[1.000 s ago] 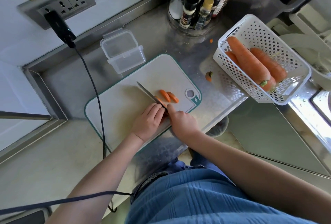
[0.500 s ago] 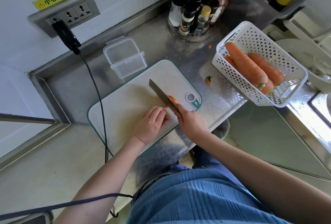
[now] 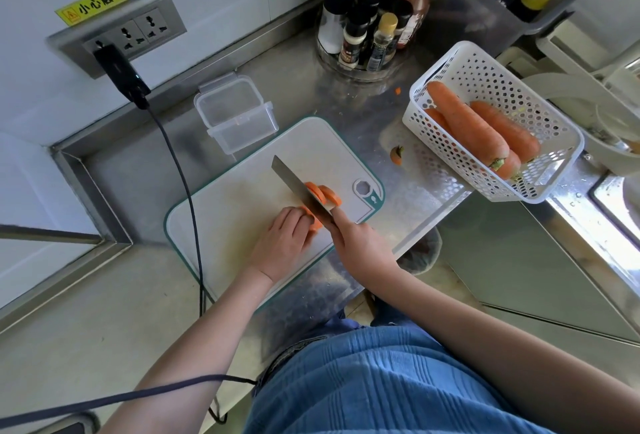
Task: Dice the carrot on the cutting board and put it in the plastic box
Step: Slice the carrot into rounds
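Note:
A white cutting board with a teal rim lies on the steel counter. My left hand holds down a carrot piece, mostly hidden under its curled fingers. My right hand grips the handle of a knife, whose blade stands against the carrot beside my left fingertips. Cut carrot slices lie just right of the blade. The clear plastic box stands open and empty behind the board, its lid hinged back.
A white perforated basket with whole carrots overhangs the counter's right edge. A carrot top lies beside it. A rack of condiment bottles stands at the back. A black cable runs from the wall socket across the board's left end.
The knife lifted clear of the board half a second ago and has come back down against the carrot. More slices lie right of the blade. My left hand stayed in place.

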`<action>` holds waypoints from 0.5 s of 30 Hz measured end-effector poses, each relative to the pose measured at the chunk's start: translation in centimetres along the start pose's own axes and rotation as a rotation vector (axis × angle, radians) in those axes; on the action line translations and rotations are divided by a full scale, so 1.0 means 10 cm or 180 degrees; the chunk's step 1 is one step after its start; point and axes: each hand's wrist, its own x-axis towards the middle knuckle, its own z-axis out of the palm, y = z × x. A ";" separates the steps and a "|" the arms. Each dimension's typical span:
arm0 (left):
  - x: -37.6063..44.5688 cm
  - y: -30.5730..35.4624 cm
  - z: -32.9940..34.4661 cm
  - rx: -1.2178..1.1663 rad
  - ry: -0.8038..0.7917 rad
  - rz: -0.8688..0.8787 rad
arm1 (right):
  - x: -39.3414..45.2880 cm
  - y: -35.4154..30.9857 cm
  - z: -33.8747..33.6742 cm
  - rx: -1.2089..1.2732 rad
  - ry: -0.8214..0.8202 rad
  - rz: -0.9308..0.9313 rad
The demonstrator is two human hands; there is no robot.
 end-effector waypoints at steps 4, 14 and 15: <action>0.03 -0.01 0.02 0.0027 0.0008 -0.0080 | 0.02 -0.01 0.02 -0.0064 -0.0023 -0.0032; 0.00 -0.02 0.04 0.0015 0.0007 -0.0053 | 0.05 0.01 0.05 -0.0380 -0.0144 -0.0127; 0.00 -0.02 0.04 0.0021 0.0010 -0.0063 | 0.05 0.01 0.05 -0.0427 -0.0146 -0.0121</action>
